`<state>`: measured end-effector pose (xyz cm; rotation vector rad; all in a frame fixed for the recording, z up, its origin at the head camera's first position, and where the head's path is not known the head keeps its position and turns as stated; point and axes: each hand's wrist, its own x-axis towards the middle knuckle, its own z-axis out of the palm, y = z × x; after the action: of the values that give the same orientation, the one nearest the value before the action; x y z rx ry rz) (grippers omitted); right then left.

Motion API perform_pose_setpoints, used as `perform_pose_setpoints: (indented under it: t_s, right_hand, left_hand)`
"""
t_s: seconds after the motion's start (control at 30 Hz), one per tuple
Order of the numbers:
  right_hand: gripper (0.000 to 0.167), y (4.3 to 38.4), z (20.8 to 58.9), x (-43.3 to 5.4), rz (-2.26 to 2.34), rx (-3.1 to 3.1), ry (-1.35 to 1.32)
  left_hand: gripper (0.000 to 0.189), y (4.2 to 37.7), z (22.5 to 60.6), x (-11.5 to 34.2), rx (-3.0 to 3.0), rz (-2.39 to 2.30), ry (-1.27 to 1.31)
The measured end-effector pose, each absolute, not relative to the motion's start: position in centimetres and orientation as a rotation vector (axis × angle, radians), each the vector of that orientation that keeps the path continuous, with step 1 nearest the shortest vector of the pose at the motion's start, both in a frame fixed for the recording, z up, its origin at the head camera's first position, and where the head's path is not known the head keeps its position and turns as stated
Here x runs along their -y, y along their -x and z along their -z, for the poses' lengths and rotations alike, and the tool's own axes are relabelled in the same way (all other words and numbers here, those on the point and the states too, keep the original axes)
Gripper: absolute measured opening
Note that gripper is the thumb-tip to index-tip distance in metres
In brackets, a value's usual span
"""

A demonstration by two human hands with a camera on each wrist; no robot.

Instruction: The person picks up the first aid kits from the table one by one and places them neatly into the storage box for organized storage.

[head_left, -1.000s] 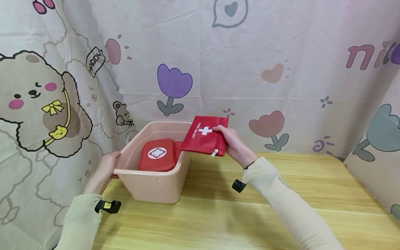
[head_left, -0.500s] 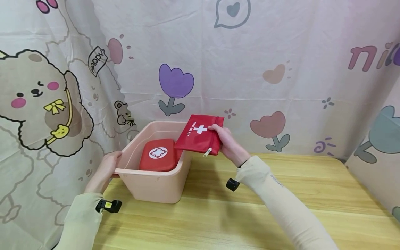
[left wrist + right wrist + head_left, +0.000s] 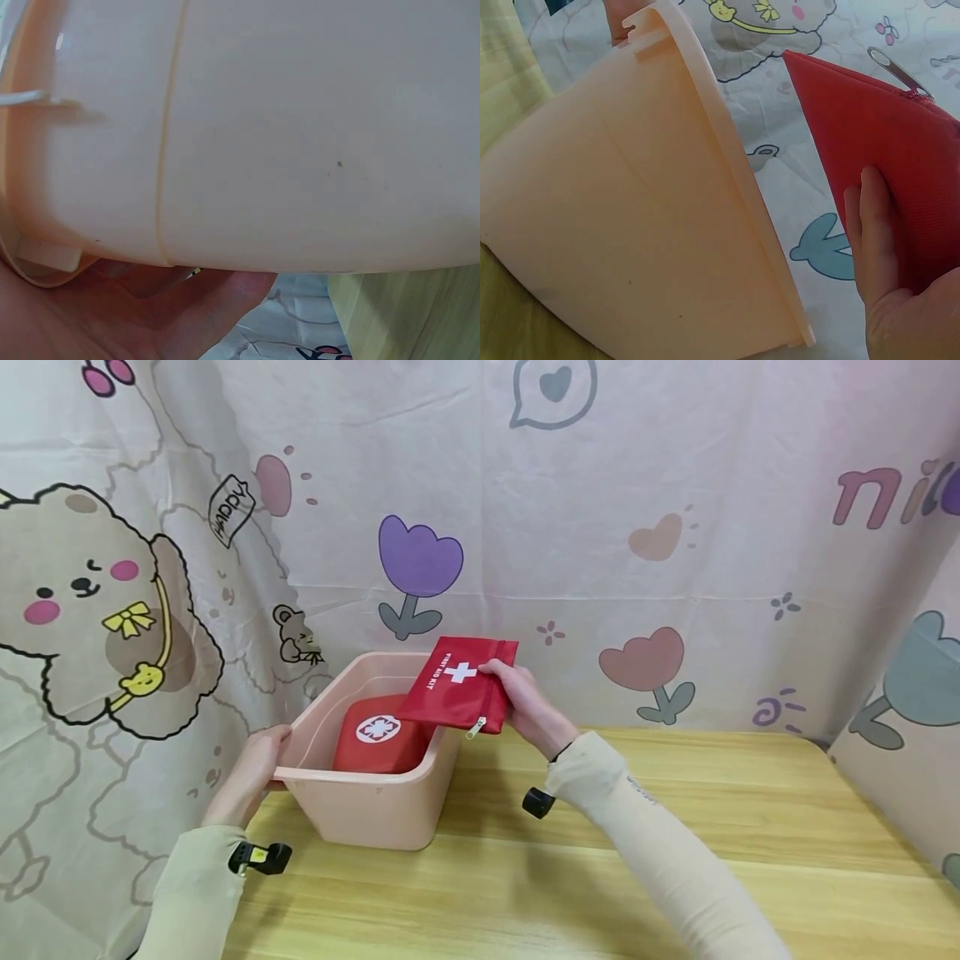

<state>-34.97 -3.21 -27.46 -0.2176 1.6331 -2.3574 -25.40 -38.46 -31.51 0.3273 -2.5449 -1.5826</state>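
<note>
My right hand (image 3: 528, 702) grips a flat red zip pouch (image 3: 450, 693), thumb on top, fingers beneath. White letters on it read FIRST AID KIT beside a white cross. In the head view the pouch overlaps the right rim of a pink plastic bin (image 3: 367, 810). A second red first aid bag (image 3: 375, 752), with a white round emblem, lies inside the bin, partly covered by the pouch in this view. The left hand (image 3: 258, 760) holds the bin's left rim; in the left wrist view its fingers (image 3: 217, 300) lie along the outer wall. From the right wrist, the pouch's underside (image 3: 877, 135) shows.
The bin stands on a wood-grain table (image 3: 637, 860), toward its left side. Behind and to both sides hangs a printed cloth (image 3: 570, 543) with flowers and a bear. Each wrist carries a small black camera (image 3: 537, 802).
The right hand has carried the pouch to the left, so it now overlaps more of the bin's opening and the bag inside. The left hand and the bin have stayed put.
</note>
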Motion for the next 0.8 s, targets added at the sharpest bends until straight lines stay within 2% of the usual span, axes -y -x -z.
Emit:
perform_pose_setpoints:
  t_s: [0.8]
  right_hand:
    - [0.049,34.8,27.8,7.9,2.34,-1.62,0.276]
  left_hand:
    - [0.061,25.6,31.7,38.5,2.526,1.579,-0.341]
